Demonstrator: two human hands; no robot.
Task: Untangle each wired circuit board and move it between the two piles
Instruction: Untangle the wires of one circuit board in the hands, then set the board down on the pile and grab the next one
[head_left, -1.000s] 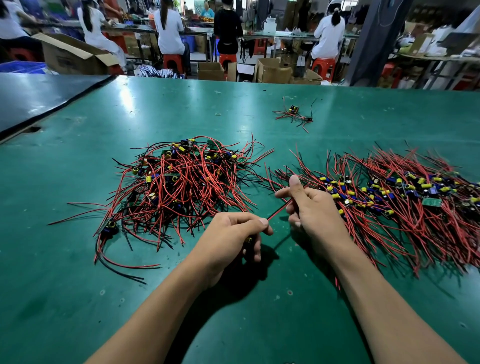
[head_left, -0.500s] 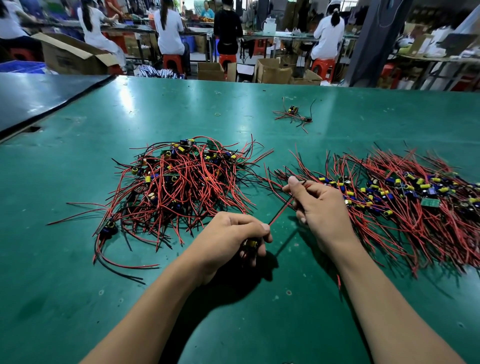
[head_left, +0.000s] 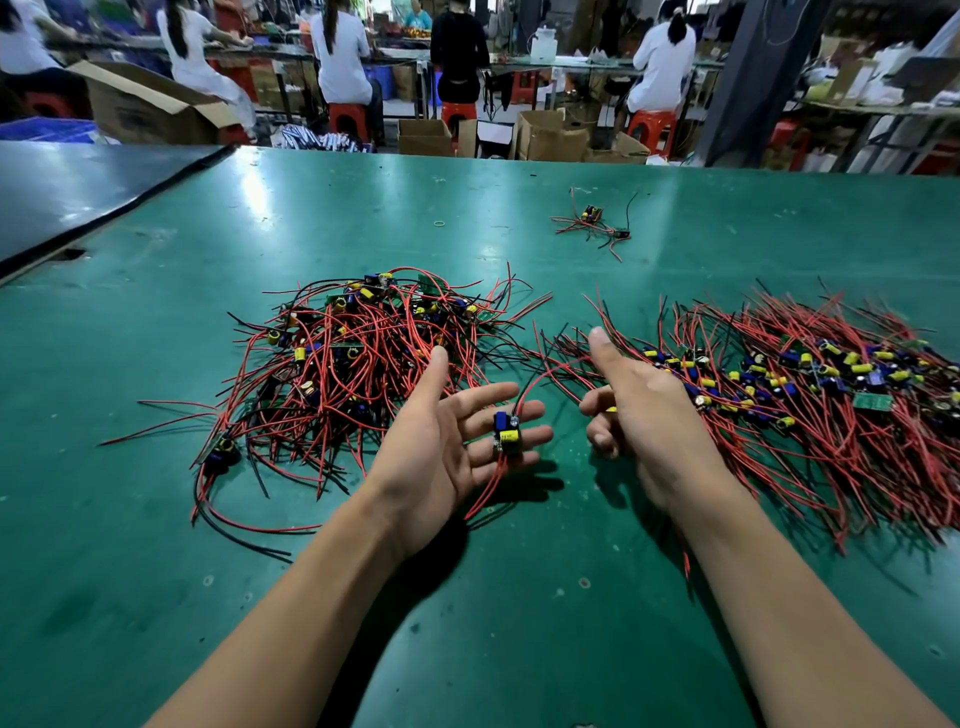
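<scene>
1. Circuit board (head_left: 506, 434) lies on the spread, straight fingers of the left hand (head_left: 441, 441), between left pile (head_left: 353, 374) and right pile (head_left: 810, 405).
2. Right hand (head_left: 644, 410): thumb up, fingers curled; I cannot tell whether they hold anything.

I'm seeing a teal-green table (head_left: 467, 623). Left pile (head_left: 363, 364): red and black wires, yellow and blue specks. Right pile (head_left: 779, 395): mostly red. Single board (head_left: 506, 428) shows blue and yellow, trailing red wire. Red stools (head_left: 457, 111) behind.

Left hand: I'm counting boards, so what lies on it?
One small circuit board rests on the fingers of the open left hand, its red wires trailing off. The board's underside is hidden.
</scene>
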